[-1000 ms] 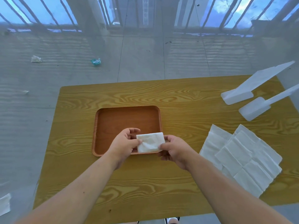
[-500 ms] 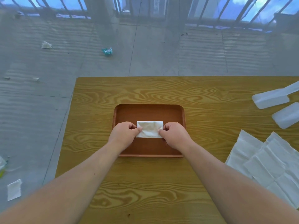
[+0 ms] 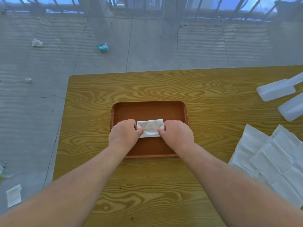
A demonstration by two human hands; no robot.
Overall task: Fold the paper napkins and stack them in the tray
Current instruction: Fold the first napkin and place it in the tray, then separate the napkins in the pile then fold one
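Fingers (image 3: 140,131) of both hands: curled, thumbs on top of the folded paper napkin, each hand pinching one short end.
Left hand (image 3: 124,133): at the napkin's left end, over the tray's left half.
Right hand (image 3: 177,134): at the napkin's right end, over the tray's right half.
Folded paper napkin (image 3: 150,127): white, small creased rectangle, at the middle of the tray; whether it lies flat on the tray floor cannot be told.
Tray (image 3: 147,110): brown, rounded corners, on the wood-grain desk (image 3: 147,86).
Unfolded napkins (image 3: 270,158): white, overlapping, on the desk well right of the tray.
White plastic pieces (image 3: 275,92): two, on the desk right of the tray and farther back.
Teal wrapper (image 3: 102,47): crumpled, on the grey floor (image 3: 155,46) beyond the tray, to its left.
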